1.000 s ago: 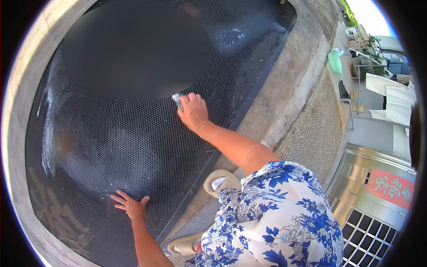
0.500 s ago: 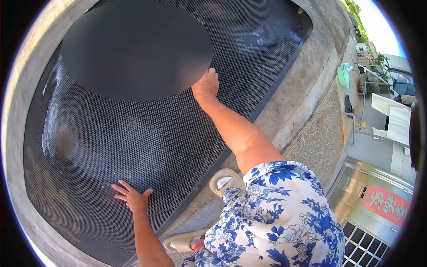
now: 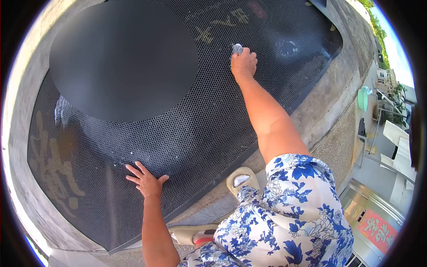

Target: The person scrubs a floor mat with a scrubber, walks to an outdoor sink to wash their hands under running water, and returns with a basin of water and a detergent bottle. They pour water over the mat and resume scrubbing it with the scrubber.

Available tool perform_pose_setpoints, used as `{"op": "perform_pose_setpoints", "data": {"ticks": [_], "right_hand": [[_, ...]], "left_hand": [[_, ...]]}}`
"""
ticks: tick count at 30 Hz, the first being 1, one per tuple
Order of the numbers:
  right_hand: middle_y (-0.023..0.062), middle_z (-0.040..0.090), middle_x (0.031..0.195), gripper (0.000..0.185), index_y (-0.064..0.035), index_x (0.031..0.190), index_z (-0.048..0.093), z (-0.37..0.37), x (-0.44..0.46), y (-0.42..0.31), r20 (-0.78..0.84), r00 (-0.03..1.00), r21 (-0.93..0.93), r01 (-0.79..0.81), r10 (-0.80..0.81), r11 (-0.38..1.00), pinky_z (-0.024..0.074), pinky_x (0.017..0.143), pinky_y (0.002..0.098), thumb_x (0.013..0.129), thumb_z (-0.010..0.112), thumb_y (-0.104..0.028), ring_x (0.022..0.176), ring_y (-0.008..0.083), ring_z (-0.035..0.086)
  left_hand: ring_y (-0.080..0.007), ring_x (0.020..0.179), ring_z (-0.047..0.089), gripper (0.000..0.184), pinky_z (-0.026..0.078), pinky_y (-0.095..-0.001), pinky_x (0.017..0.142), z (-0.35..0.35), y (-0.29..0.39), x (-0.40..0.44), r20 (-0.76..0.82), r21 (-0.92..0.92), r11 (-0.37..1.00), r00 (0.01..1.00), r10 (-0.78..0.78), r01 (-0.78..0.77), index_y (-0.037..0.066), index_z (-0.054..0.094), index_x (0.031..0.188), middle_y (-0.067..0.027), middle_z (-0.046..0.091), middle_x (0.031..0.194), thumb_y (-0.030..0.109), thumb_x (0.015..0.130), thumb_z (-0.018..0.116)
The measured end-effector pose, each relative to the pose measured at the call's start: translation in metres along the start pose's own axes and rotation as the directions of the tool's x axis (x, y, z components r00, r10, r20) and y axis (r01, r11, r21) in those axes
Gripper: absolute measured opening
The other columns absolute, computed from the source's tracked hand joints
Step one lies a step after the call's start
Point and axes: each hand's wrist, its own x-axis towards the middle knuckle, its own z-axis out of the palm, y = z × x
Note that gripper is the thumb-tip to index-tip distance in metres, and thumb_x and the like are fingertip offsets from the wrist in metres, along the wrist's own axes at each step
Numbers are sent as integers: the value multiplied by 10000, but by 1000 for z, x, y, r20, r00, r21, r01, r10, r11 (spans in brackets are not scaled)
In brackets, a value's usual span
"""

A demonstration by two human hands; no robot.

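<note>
A large black mat (image 3: pixel 213 129) with a honeycomb texture lies in front of me, bearing whitish wet-looking patches and faded yellowish markings. My right hand (image 3: pixel 244 63) is closed around a small silvery wad (image 3: pixel 237 49) near the mat's upper part, the arm stretched out. Lower on the mat, my left hand (image 3: pixel 147 181) rests palm down with its fingers spread, holding nothing. A dark blurred oval hides the mat's upper left.
A pale concrete rim (image 3: pixel 18 155) borders the mat at the left. My sandals (image 3: pixel 242 180) stand by its near edge. At the right are a green basin (image 3: pixel 363 99), white cloths (image 3: pixel 402 147) and a metal door (image 3: pixel 356 200) with a red sign (image 3: pixel 376 229).
My right hand has moved up and to the right across the mat, still with the silvery wad. My left hand stays spread on the mat, while the view has shifted.
</note>
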Motion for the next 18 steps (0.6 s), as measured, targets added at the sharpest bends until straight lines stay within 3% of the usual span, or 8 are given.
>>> {"op": "perform_pose_setpoints", "data": {"ticks": [1,3,6,10,12,14,17,18], "right_hand": [[118,496,965,314,-56,1018,526,2,-10,-13,-11,996,37,-85,85,996,491,725,377,817,613,-281,905,264,524],[120,502,944,292,-72,1014,535,10,-64,-43,-17,933,65,359,-358,931,488,726,384,786,629,-229,863,277,529],[78,494,873,321,-97,983,536,12,-159,-81,57,582,320,759,-811,567,472,679,361,713,680,-192,791,232,523],[65,486,879,354,-125,1004,531,27,-145,-87,-72,138,340,934,-988,106,470,666,343,695,688,-197,793,209,521],[85,484,866,320,-109,982,522,31,-76,-84,-126,495,147,866,-860,477,479,648,347,728,664,-243,773,229,526],[114,510,941,293,-91,1019,524,27,-10,-81,-26,816,-72,574,-577,815,495,702,365,807,609,-275,856,251,537],[126,475,1074,317,-80,1095,512,16,19,-99,107,993,14,54,-55,998,501,768,375,879,527,-311,963,263,518],[126,461,1098,321,-75,1116,502,14,5,-115,113,993,34,24,-27,999,503,784,371,890,513,-303,982,262,510]], "left_hand": [[-556,1286,17,1233,453,-584,864,0,-1,-2,7,5,1000,1000,12,-12,19,70,1413,-253,-115,1448,436,531,824],[-549,1291,11,1224,453,-578,869,-5,2,-2,21,9,1000,1000,-12,12,14,77,1411,-254,-117,1448,438,536,821],[-547,1292,11,1222,448,-576,877,-8,3,-4,45,13,1000,999,-13,12,21,74,1413,-255,-123,1447,439,540,819],[-554,1289,9,1230,439,-569,894,-5,0,-2,48,4,1000,999,0,0,24,54,1416,-270,-124,1442,465,547,805],[-556,1287,10,1225,435,-566,900,-4,-2,-2,50,4,1000,999,-1,1,24,55,1415,-273,-125,1440,471,551,799],[-562,1284,14,1214,425,-564,912,-10,1,-2,80,24,1000,997,4,-6,23,61,1414,-279,-133,1437,489,558,786],[-529,1301,-26,1239,409,-546,949,-12,2,-1,104,-8,999,994,-30,31,32,9,1416,-242,-163,1445,433,556,806],[-539,1296,-22,1240,417,-558,930,-10,0,-1,90,7,1000,996,-12,11,21,12,1413,-259,-163,1439,457,557,796]]}}
